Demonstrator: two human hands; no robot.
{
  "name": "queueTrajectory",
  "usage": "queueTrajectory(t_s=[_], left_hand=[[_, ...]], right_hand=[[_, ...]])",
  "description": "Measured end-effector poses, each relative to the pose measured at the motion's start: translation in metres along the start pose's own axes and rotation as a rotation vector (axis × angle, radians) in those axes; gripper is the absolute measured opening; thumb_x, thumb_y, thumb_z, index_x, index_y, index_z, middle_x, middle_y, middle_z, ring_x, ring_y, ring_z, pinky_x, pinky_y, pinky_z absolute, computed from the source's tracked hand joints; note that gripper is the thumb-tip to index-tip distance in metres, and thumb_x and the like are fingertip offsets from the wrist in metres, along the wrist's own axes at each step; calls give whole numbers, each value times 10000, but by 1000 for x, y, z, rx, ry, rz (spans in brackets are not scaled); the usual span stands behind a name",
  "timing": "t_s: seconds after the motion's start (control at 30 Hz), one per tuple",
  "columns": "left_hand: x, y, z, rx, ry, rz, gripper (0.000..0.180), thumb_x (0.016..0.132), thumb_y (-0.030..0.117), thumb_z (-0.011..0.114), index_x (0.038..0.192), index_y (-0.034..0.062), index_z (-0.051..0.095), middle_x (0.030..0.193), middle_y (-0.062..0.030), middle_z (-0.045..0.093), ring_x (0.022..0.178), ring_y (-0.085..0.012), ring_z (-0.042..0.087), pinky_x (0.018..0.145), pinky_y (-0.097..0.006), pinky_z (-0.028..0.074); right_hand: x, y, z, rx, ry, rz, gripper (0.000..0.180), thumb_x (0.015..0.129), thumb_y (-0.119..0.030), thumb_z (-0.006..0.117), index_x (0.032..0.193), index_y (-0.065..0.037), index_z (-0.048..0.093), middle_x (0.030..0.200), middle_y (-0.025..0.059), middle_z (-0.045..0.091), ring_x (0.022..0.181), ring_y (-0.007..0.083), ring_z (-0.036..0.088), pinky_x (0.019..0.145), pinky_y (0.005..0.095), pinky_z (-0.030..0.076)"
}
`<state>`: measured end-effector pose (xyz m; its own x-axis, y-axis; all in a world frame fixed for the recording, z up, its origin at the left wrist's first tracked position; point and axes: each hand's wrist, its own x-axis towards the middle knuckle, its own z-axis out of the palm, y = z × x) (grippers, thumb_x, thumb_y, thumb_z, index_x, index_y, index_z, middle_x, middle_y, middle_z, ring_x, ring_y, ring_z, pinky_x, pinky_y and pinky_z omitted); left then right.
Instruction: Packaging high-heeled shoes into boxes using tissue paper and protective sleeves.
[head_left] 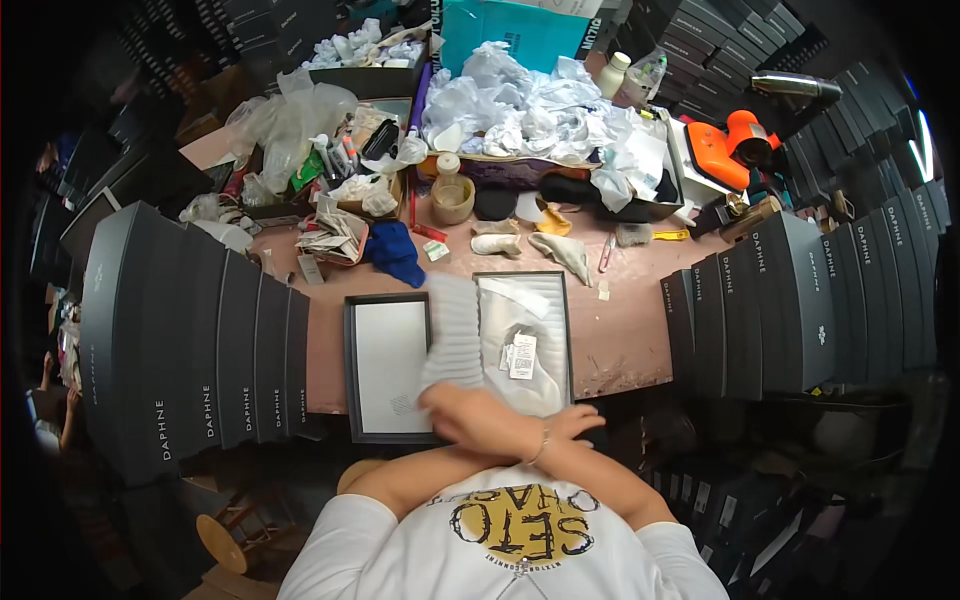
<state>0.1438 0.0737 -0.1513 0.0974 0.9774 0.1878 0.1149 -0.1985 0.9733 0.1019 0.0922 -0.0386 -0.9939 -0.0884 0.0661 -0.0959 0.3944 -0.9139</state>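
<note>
My forearms cross in front of my shirt. Over on the left, my right hand (462, 412) is closed at the lower end of a ribbed whitish padding sheet (455, 335), which is blurred by motion. That sheet stands between an open dark box (566, 345) and its lid (351, 370), whose white inside faces up. White wrapping (540, 392) fills the box, with white printed tags (521, 357) on top; what lies beneath is hidden. My left hand (578, 424) comes out under the right forearm at the box's near right corner, fingers spread, holding nothing.
Rows of dark boxes stand at the left (200, 340) and right (760, 310). Behind are crumpled white paper (520, 110), a jar (453, 195), a blue cloth (396, 252), a yellow-handled brush (650, 235), pale cloths (562, 252) and an orange tool (718, 155).
</note>
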Motion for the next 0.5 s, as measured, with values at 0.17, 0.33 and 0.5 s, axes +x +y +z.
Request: queueTrajectory(t_s=[0.17, 0.33, 0.5], left_hand=[[-39, -14, -62, 234, 896, -44, 450, 839, 86, 620, 1256, 11, 469, 1263, -151, 487, 1203, -276, 470, 992, -389, 396], [-102, -55, -83, 19, 1107, -575, 452, 883, 79, 587, 1302, 10, 432, 1288, -158, 477, 1204, -254, 473, 980, -371, 415], [-79, -32, -77, -216, 1127, -453, 471, 916, 148, 577, 1326, 3, 397, 1319, -161, 450, 1238, -250, 440, 1042, -371, 357]], right_hand=[[-38, 26, -27, 13, 227, 178, 330, 851, -102, 600, 1168, -26, 547, 1090, 165, 605, 970, 337, 601, 838, 377, 484], [-98, 116, 3, -589, 36, 583, 271, 782, -194, 674, 943, 12, 601, 930, 162, 628, 909, 338, 604, 770, 406, 484], [-84, 152, 19, -611, 152, 589, 272, 766, -249, 649, 880, -2, 640, 848, 154, 649, 797, 350, 614, 681, 427, 480]])
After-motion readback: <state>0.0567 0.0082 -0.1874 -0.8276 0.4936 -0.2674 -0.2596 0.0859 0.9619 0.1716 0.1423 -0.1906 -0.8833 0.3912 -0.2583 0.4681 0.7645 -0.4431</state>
